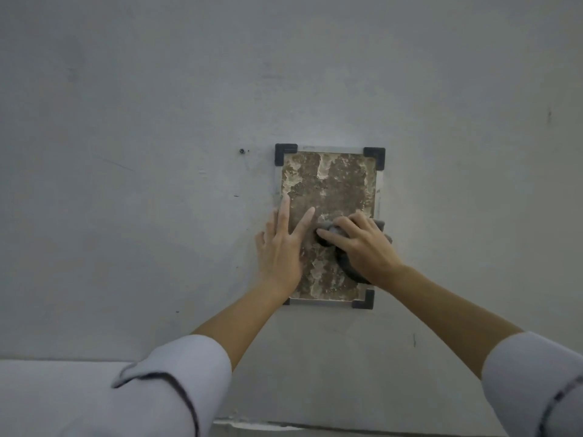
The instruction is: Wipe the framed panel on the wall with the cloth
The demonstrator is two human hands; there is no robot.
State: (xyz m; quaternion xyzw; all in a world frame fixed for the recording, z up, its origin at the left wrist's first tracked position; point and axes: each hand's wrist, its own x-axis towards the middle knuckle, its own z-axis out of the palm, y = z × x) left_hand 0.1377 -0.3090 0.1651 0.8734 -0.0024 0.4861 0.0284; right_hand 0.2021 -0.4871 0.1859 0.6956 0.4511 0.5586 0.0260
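- On the wall (157, 121), at mid-height and a little right of centre, the panel (331, 184) is mounted upright, held by black corner brackets (285, 152).
- Pale, patchy residue is seen over most of the panel, thickest along the top and near the bottom edge; little looks clean, so the wiping is judged to be at an early or middle stage.
- Against the lower right part of the panel a dark cloth (347, 266) is pressed by the right hand (362, 247), its fingers (331, 236) curled over the wad.
- The left hand (280, 250) is laid flat on the panel's left edge, fingers (304, 222) spread, apparently to steady it.
- The upper half is judged still to be wiped.
- A small hole (242, 151) is seen in the wall left of the panel.
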